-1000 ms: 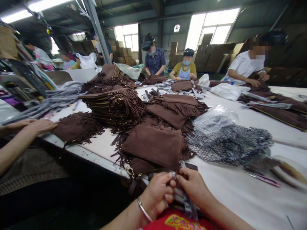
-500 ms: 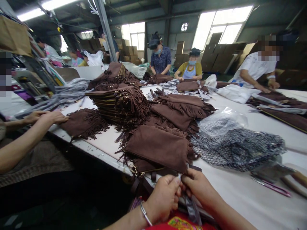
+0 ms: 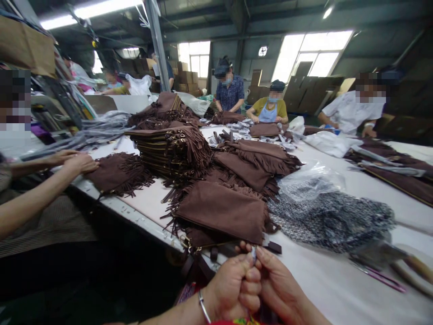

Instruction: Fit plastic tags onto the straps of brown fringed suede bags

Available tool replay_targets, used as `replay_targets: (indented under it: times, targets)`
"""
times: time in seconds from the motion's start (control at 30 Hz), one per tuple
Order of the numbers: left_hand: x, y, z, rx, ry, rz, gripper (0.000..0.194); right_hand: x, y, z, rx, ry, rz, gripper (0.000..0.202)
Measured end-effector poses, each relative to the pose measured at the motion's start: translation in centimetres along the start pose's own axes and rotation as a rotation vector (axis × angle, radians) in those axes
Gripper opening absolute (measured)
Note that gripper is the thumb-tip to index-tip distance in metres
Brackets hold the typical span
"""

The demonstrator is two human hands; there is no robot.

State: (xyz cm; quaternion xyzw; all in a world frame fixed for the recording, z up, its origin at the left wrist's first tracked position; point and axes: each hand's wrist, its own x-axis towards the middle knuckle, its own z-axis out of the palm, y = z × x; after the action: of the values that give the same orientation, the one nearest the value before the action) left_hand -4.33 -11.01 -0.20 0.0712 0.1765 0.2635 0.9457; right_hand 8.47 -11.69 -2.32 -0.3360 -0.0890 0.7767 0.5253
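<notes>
My left hand [image 3: 233,285], with a bangle on the wrist, is closed, its thumb pressed on the bent fingers. My right hand [image 3: 280,280] pinches close against it. Between the fingertips of both shows a small light-grey piece [image 3: 253,254], too small to name exactly. Just beyond my hands lies a brown fringed bag [image 3: 221,212] on other brown pieces at the table edge. A dark brown strap end [image 3: 273,247] sticks out beside my right fingers. Gold clasps [image 3: 190,247] hang at the bag's near left corner.
A stack of brown fringed bags [image 3: 165,151] stands on the white table [image 3: 338,280]. To the right lie a plastic-covered speckled fabric bundle [image 3: 334,216], a pink thin tool [image 3: 382,277] and wooden-handled scissors or pliers [image 3: 414,271]. At left, another person's hands [image 3: 79,163] touch a fringed bag [image 3: 117,174].
My hands have come closer together, the right one turning more upright beside the left. The grey strip that hung below them is now mostly hidden. The view has shifted slightly.
</notes>
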Motion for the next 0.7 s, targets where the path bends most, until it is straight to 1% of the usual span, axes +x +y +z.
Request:
replay_targets:
  times: [0.1,0.2,0.3,0.4,0.47,0.5,0.6,0.63,0.67,0.7]
  targets:
    - [-0.3,0.3,-0.2,-0.123,-0.066,-0.079,0.02,0.0,0.0,0.1,0.012,-0.048,0.013,0.022]
    - [-0.4,0.5,-0.4,-0.183,-0.106,-0.129,0.015,-0.3,-0.2,0.7,0.008,-0.061,0.021,0.023]
    - [-0.5,0.6,-0.5,-0.187,-0.127,-0.136,0.014,-0.4,-0.5,1.2,-0.017,-0.05,0.002,0.029]
    - [-0.3,0.6,-0.5,-0.133,-0.121,-0.128,0.018,-0.4,-0.6,1.2,-0.031,-0.034,-0.023,0.027]
    - [-0.2,0.5,-0.3,-0.057,-0.079,-0.09,0.02,-0.5,-0.5,1.1,-0.039,-0.059,-0.023,0.024]
    - [-0.1,0.5,-0.3,-0.009,-0.041,-0.061,0.022,-0.7,-0.6,1.0,-0.048,-0.091,-0.016,0.023]
    - [-0.1,0.3,-0.2,0.223,0.127,0.074,0.027,-1.7,-1.3,0.6,-0.147,-0.224,0.04,0.023]
    - [-0.1,0.3,-0.3,0.305,0.185,0.12,0.03,-2.2,-1.8,0.3,-0.193,-0.242,0.057,0.025]
    - [-0.2,0.4,-0.3,0.373,0.237,0.167,0.031,-2.8,-2.5,0.0,-0.238,-0.229,0.062,0.029]
    - [-0.3,0.6,-0.4,0.416,0.288,0.225,0.032,-3.2,-3.2,-0.4,-0.278,-0.188,0.05,0.034]
